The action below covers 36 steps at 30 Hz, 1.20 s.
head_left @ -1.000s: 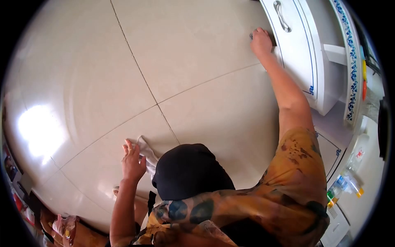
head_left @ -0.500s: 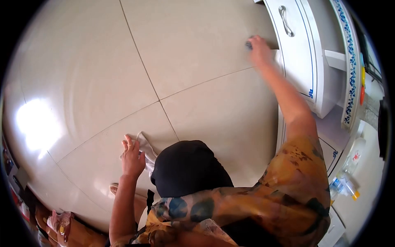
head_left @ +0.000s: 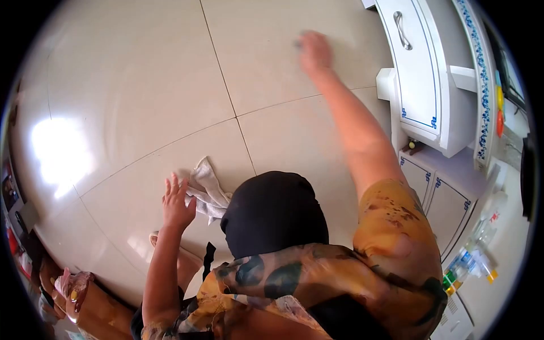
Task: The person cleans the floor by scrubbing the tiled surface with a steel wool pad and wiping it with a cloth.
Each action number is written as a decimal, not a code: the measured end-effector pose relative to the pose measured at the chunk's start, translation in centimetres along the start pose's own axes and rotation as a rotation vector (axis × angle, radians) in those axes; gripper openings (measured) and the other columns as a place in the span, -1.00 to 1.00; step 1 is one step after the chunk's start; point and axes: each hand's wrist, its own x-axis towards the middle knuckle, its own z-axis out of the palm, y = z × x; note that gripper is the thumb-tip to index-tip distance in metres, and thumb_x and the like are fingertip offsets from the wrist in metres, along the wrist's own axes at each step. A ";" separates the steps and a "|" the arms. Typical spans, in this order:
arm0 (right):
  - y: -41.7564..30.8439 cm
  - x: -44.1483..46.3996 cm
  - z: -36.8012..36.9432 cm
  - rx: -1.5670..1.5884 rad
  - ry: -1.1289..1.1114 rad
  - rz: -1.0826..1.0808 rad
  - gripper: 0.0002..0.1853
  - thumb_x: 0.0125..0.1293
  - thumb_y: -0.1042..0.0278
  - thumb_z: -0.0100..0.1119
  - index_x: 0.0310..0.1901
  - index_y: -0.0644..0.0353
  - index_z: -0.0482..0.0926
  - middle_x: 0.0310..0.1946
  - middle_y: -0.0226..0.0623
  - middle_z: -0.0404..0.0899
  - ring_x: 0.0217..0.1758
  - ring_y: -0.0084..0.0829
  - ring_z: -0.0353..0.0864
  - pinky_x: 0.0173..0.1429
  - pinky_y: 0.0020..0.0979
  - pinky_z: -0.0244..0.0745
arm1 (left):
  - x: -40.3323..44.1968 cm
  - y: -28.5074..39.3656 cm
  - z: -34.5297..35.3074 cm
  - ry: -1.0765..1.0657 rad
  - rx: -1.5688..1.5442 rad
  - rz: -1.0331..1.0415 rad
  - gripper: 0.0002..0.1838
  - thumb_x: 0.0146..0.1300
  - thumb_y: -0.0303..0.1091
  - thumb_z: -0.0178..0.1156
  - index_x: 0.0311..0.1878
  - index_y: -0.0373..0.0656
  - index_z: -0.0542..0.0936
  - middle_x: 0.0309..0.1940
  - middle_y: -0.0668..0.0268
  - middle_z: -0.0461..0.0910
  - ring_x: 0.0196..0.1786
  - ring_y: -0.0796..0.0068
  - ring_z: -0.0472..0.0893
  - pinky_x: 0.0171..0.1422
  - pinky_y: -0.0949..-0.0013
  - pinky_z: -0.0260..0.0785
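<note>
Right arm reaches far out over the tiled floor (head_left: 141, 73), forearm slanting up and leftward in view from the patterned sleeve (head_left: 391, 209). Right hand (head_left: 316, 54) is low at or near the floor, motion-blurred, fingers curled in narrow around a small dark object (head_left: 298, 44); only its edge shows past the fingertips, so exact shape and contact with the floor can't be told. Left arm is bent, forearm upright in the view; left hand (head_left: 178, 204) is wide open, fingers spread and pointing away from the body, holding nothing visible.

Small dark object is at the right hand, well apart from the left hand, toward the far edge of the visible floor, beyond the crossing of the tile lines. Light grey cloth (head_left: 208, 187) lies crumpled on the floor just beside the left hand, on its right, partly behind the fingers; can't tell if they touch. Its near end reaches the rounded black fabric (head_left: 275, 215) in front of the torso.

White cabinet (head_left: 413, 85) with blue trim and a silver handle (head_left: 403, 31) borders the floor on the right, apart from the right hand. Clear plastic bottles (head_left: 473, 260) are at lower right. A foot (head_left: 154, 239) shows below the left hand, near the left forearm. Brown bag (head_left: 99, 309) at lower left corner.
</note>
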 end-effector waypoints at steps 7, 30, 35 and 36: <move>-0.6 -11.4 -5.1 -0.101 -0.049 0.149 -0.88 0.30 0.29 -0.03 -0.28 0.13 0.44 -0.28 -0.06 0.48 -0.16 -0.07 0.47 -0.19 -0.05 0.39 | -4.0 2.6 4.6 0.135 -0.116 -0.176 -0.20 -0.01 -0.29 0.30 0.29 -0.34 0.20 0.36 -0.22 0.01 0.43 -0.27 -0.02 0.41 -0.07 0.03; -7.8 -13.5 -20.4 0.473 0.305 0.374 -0.71 0.13 0.58 0.17 -0.07 0.35 0.52 -0.08 -0.16 0.50 -0.09 -0.34 0.51 -0.04 -0.38 0.47 | 6.1 13.6 -10.0 0.516 -0.368 0.510 -0.35 -0.08 -0.65 0.23 0.20 -0.14 0.42 0.23 0.11 0.28 0.17 0.12 0.41 0.09 0.21 0.39; 1.1 -16.2 -13.3 -0.165 -0.144 0.235 -0.39 0.12 0.19 0.23 0.11 0.48 0.37 0.21 0.23 0.26 0.29 0.18 0.22 0.39 -0.05 0.09 | 6.1 10.7 -5.3 0.369 -0.266 0.381 -0.42 -0.01 -0.57 0.22 0.17 -0.18 0.41 0.14 0.06 0.35 0.14 0.07 0.43 0.14 0.15 0.36; 2.2 -15.0 -11.7 -0.246 -0.180 0.241 -0.32 0.16 0.12 0.20 0.17 0.52 0.33 0.26 0.27 0.21 0.33 0.21 0.17 0.42 -0.05 0.04 | 6.0 10.6 -5.0 0.334 -0.266 0.372 -0.44 -0.01 -0.58 0.21 0.15 -0.21 0.41 0.14 0.06 0.34 0.14 0.06 0.42 0.16 0.15 0.35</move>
